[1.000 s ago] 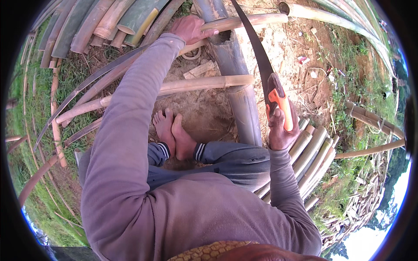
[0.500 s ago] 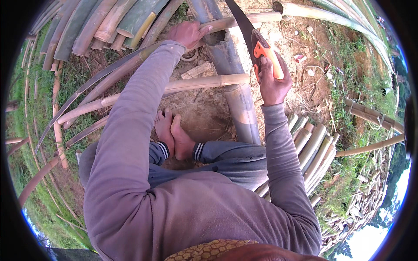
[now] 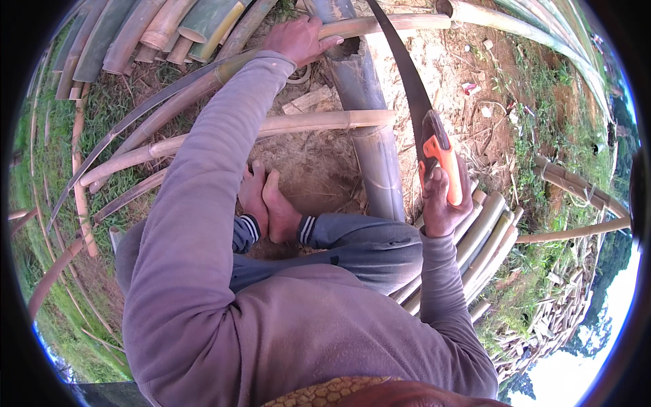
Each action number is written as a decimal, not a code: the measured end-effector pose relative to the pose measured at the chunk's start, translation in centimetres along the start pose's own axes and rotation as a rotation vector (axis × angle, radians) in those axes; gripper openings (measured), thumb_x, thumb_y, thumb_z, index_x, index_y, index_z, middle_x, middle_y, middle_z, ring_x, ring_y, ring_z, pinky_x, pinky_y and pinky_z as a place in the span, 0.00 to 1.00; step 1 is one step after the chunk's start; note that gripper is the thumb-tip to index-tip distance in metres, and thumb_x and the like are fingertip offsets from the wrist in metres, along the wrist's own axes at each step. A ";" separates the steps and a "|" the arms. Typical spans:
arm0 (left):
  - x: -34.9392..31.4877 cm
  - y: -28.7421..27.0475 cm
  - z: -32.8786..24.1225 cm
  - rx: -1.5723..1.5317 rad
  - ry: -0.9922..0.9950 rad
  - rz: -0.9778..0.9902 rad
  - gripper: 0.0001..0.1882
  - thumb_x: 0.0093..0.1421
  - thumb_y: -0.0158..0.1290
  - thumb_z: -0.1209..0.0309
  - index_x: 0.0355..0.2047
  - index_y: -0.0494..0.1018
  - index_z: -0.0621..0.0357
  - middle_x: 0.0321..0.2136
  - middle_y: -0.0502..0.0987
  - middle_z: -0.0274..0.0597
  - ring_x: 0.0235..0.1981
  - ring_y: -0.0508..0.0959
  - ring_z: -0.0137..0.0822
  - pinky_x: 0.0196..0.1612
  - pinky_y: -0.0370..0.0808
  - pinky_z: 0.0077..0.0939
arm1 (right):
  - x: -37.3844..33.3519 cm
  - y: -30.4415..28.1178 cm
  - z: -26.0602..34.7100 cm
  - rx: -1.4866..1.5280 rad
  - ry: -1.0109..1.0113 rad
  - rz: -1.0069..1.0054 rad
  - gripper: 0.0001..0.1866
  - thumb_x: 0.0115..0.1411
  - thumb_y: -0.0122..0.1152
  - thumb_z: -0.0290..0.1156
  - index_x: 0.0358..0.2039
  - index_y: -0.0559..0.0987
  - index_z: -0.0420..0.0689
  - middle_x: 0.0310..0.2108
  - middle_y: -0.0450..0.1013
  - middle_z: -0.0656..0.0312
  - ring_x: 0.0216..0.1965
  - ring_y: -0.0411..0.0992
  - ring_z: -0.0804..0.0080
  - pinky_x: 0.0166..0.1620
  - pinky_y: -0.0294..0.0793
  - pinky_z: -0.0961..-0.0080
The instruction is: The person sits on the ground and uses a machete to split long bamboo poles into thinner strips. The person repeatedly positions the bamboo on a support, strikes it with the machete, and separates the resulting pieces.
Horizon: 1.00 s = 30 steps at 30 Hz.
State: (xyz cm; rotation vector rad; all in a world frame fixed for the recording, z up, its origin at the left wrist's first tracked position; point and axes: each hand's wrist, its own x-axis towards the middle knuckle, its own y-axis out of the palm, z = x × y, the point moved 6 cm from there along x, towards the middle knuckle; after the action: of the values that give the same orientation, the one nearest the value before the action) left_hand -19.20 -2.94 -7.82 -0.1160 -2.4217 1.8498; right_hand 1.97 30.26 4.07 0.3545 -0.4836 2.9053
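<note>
My left hand (image 3: 297,42) is closed around a bamboo pole (image 3: 417,22), which lies across a thick dark bamboo log (image 3: 359,88) near the log's notched hollow. My right hand (image 3: 447,200) grips the orange handle of a handsaw (image 3: 415,88). The saw's long dark blade points away from me and crosses the bamboo pole to the right of the log; whether its teeth touch the pole I cannot tell. Nearer to me, a second bamboo pole (image 3: 319,121) rests with its end on the log.
Cut bamboo pieces (image 3: 159,30) are stacked at the far left, and more bamboo pieces (image 3: 485,237) lie by my right forearm. A bamboo post (image 3: 569,180) stands out at the right. My bare feet (image 3: 268,207) are close to the log.
My right hand has drawn the handsaw back toward me and slightly right. The left hand keeps its grip on the bamboo pole, and the whole view has shifted slightly.
</note>
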 end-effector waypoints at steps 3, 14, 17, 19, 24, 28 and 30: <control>0.0 -0.1 -1.4 -0.006 0.031 -0.007 0.41 0.69 0.42 0.29 0.52 0.77 0.56 0.49 0.83 0.50 0.49 0.85 0.53 0.54 0.80 0.53 | 6.8 5.5 -2.0 -0.093 -0.007 -0.001 0.22 0.68 0.68 0.31 0.59 0.79 0.33 0.49 0.83 0.50 0.49 0.80 0.69 0.54 0.79 0.71; 0.3 -0.1 0.2 -0.009 -0.010 0.106 0.43 0.68 0.40 0.27 0.49 0.79 0.56 0.46 0.85 0.51 0.49 0.84 0.53 0.55 0.79 0.55 | -1.1 -0.5 -2.5 -0.016 0.020 0.006 0.24 0.69 0.67 0.30 0.60 0.77 0.28 0.52 0.81 0.48 0.53 0.80 0.63 0.56 0.81 0.67; 1.1 0.3 -0.7 -0.052 0.025 0.239 0.40 0.70 0.41 0.31 0.50 0.79 0.59 0.46 0.83 0.55 0.46 0.83 0.56 0.51 0.78 0.56 | 3.6 3.1 -3.6 0.073 0.076 -0.010 0.21 0.68 0.68 0.29 0.58 0.79 0.32 0.48 0.83 0.52 0.48 0.79 0.72 0.53 0.79 0.71; 1.0 0.4 -0.8 -0.040 0.014 0.151 0.41 0.70 0.41 0.31 0.50 0.79 0.59 0.45 0.83 0.56 0.47 0.83 0.57 0.52 0.77 0.56 | 7.3 5.0 -3.0 0.030 0.057 -0.048 0.20 0.67 0.71 0.30 0.55 0.81 0.33 0.44 0.84 0.54 0.44 0.79 0.75 0.50 0.79 0.74; 1.7 -0.9 0.5 -0.032 -0.061 0.175 0.43 0.69 0.40 0.29 0.51 0.80 0.58 0.44 0.83 0.57 0.50 0.81 0.58 0.55 0.75 0.55 | 1.2 -0.1 -3.3 0.026 0.035 -0.018 0.24 0.68 0.69 0.33 0.58 0.79 0.30 0.48 0.83 0.51 0.48 0.81 0.68 0.52 0.81 0.70; 0.9 0.3 0.3 -0.064 -0.052 0.208 0.44 0.68 0.38 0.27 0.51 0.80 0.58 0.45 0.83 0.58 0.51 0.81 0.58 0.55 0.75 0.54 | -0.2 -0.6 -3.0 -0.077 -0.050 -0.042 0.24 0.68 0.69 0.32 0.58 0.79 0.29 0.50 0.83 0.49 0.51 0.82 0.64 0.54 0.82 0.68; 1.7 0.8 0.5 -0.106 -0.036 0.218 0.44 0.68 0.38 0.27 0.49 0.80 0.59 0.45 0.83 0.58 0.50 0.82 0.57 0.54 0.76 0.53 | 4.1 2.7 -3.9 0.001 0.062 -0.016 0.24 0.66 0.72 0.31 0.58 0.79 0.30 0.47 0.84 0.49 0.46 0.82 0.68 0.52 0.81 0.69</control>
State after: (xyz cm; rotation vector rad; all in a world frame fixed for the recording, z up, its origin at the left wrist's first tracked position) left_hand -20.92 -3.01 -8.65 -0.3719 -2.6248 1.8185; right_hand -3.30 29.60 0.73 0.2662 -0.4679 2.8908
